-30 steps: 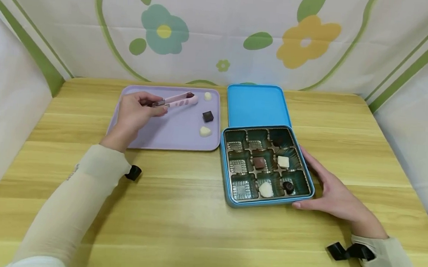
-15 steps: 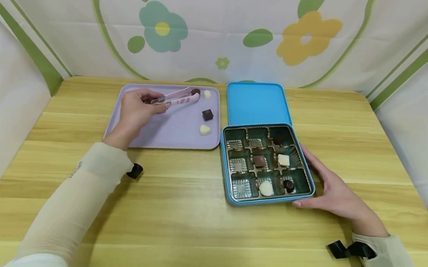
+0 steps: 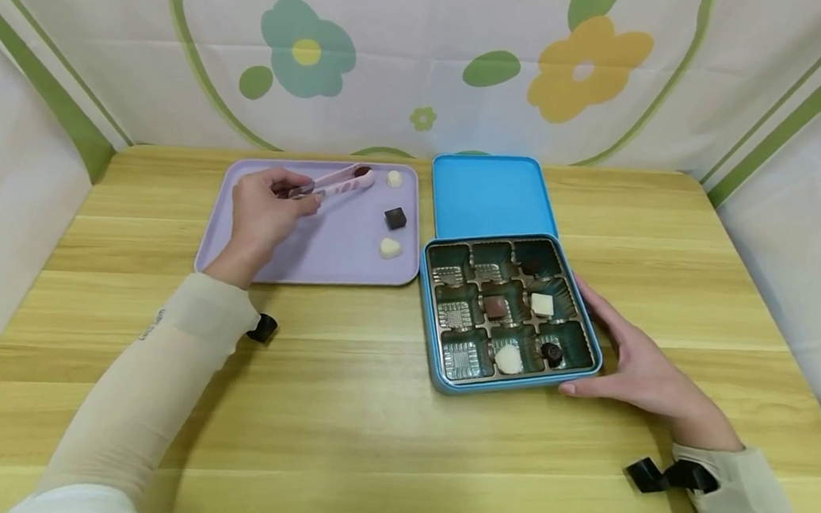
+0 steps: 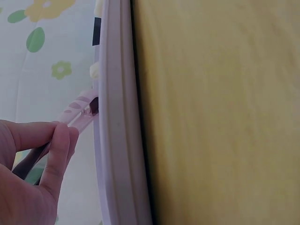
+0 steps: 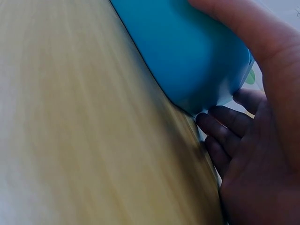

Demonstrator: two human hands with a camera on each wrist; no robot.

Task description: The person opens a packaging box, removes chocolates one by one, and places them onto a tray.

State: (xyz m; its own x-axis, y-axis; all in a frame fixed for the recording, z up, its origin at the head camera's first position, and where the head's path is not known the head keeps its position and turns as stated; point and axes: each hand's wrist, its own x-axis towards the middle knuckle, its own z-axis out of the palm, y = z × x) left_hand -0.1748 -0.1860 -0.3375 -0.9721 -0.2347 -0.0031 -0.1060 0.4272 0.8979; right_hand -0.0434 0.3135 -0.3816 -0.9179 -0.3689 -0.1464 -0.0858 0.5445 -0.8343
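Some fingers and thumb of your left hand (image 3: 259, 210) pinch pink tongs (image 3: 346, 189), brown chocolate (image 3: 362, 171) between tips, over lilac tray (image 3: 324, 258). Three other chocolates (image 3: 395, 218) lie along tray's right side. Your right hand (image 3: 641, 376), thumb and fingers spread apart, touches blue tin (image 5: 201, 51) on worktop (image 3: 369, 444).

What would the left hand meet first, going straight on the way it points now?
Probably the small white piece near the far right corner of the purple tray, just beyond the pink tongs in the left hand, though depth is unclear.
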